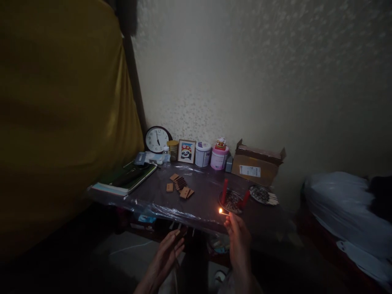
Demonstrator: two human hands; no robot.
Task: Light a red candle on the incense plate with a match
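Dark table [199, 206], left hand [165, 251] and right hand [239, 234] grasping, plate [233, 201] with two red candles [225, 189] beyond, small dark object [180, 234] in the left, lit match [225, 213] pinched in the right — stick nearly level, flame end leftward, near the plate.

Head view, forward and down

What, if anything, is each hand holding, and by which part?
Right hand: a lit match, by its unlit end. Left hand: apparently a small dark object; part unclear.
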